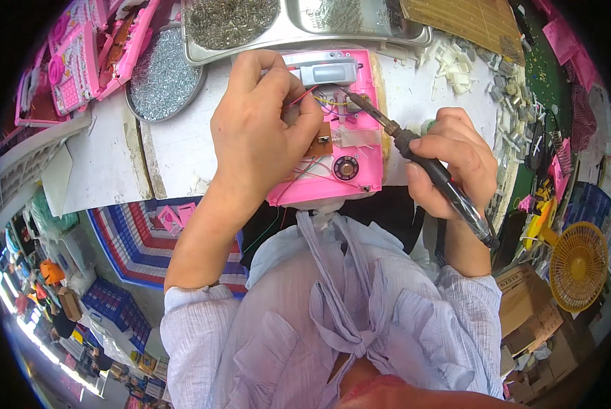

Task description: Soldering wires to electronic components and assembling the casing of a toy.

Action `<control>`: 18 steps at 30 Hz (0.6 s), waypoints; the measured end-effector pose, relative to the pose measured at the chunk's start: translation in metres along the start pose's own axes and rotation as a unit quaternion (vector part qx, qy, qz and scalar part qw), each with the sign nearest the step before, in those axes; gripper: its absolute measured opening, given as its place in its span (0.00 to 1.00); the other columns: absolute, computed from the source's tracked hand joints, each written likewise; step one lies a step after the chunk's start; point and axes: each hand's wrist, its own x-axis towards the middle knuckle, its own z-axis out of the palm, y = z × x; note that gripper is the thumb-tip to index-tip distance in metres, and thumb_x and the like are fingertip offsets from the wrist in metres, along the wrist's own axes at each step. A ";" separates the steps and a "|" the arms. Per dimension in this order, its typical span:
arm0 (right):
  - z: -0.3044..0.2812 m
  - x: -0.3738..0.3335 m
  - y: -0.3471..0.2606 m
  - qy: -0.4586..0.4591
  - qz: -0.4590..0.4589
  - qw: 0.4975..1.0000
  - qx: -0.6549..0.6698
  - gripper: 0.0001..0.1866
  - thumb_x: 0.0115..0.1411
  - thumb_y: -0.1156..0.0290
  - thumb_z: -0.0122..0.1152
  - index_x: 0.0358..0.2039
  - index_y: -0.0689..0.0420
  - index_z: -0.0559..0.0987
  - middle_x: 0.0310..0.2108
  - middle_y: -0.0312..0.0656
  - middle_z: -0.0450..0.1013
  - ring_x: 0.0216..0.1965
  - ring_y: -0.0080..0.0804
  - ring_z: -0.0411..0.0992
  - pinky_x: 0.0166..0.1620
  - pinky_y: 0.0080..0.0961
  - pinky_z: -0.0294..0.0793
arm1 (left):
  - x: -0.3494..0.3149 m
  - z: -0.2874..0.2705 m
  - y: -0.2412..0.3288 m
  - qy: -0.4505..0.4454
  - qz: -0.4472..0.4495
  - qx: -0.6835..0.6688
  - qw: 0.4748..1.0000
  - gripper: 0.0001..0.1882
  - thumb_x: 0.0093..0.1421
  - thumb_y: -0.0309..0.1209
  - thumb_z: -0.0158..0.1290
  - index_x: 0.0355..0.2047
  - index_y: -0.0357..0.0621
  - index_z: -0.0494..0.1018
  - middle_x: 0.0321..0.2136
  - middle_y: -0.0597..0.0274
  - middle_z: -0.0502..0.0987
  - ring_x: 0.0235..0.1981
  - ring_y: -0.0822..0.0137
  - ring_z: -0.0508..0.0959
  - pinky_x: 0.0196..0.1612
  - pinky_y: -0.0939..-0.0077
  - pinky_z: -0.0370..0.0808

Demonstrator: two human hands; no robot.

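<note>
An opened pink plastic toy housing (368, 136) lies on the white table before me, its inside facing up. Over its left part, my left hand (261, 123) pinches a thin red wire (307, 93) that runs toward a grey-blue plastic part (329, 71) at the far end; the fingertips are partly hidden. My right hand (455, 163) grips a black-handled soldering iron (436, 169), its tip slanting left to the wires beside that part. A brown circuit board (322, 142) and a round speaker (346, 168) sit inside the housing, with several thin wires between.
A round dish of small screws (166, 78) stands left, near stacked pink toy parts (77, 71). At the back, a metal tray (288, 34) holds small metal pieces. White plastic pieces (455, 65) lie right, beside cardboard (465, 20). A yellow fan (578, 266) stands beyond the table's right side.
</note>
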 end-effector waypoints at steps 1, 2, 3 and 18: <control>0.000 0.000 0.000 0.001 0.000 1.000 0.000 0.17 0.44 0.80 0.73 0.37 0.59 0.81 0.18 0.35 0.67 0.17 0.33 0.64 0.28 0.29 0.65 | 0.000 0.000 -0.001 0.000 0.004 0.002 1.000 0.06 0.48 0.23 0.63 0.25 0.40 0.75 0.36 0.61 0.73 0.24 0.64 0.78 0.27 0.69 0.76; 0.000 -0.001 0.000 0.002 -0.001 1.000 0.001 0.16 0.45 0.79 0.73 0.37 0.59 0.81 0.18 0.35 0.67 0.17 0.33 0.64 0.28 0.29 0.65 | 0.000 0.000 -0.001 0.001 0.008 0.004 1.000 0.06 0.48 0.23 0.63 0.25 0.40 0.75 0.36 0.61 0.74 0.24 0.64 0.78 0.27 0.69 0.76; 0.000 0.000 0.000 0.003 -0.001 1.000 0.001 0.16 0.45 0.79 0.73 0.37 0.59 0.81 0.18 0.35 0.67 0.17 0.33 0.64 0.28 0.29 0.65 | 0.001 0.000 0.000 0.000 0.009 0.004 1.000 0.06 0.48 0.23 0.63 0.25 0.40 0.75 0.36 0.61 0.74 0.24 0.64 0.78 0.28 0.69 0.76; -0.004 -0.003 0.000 0.004 0.000 1.000 0.009 0.18 0.44 0.80 0.71 0.38 0.60 0.80 0.19 0.37 0.70 0.18 0.34 0.66 0.28 0.29 0.66 | 0.001 -0.004 0.002 -0.018 0.001 -0.003 1.000 0.06 0.49 0.23 0.63 0.26 0.38 0.76 0.36 0.60 0.74 0.25 0.64 0.78 0.29 0.69 0.76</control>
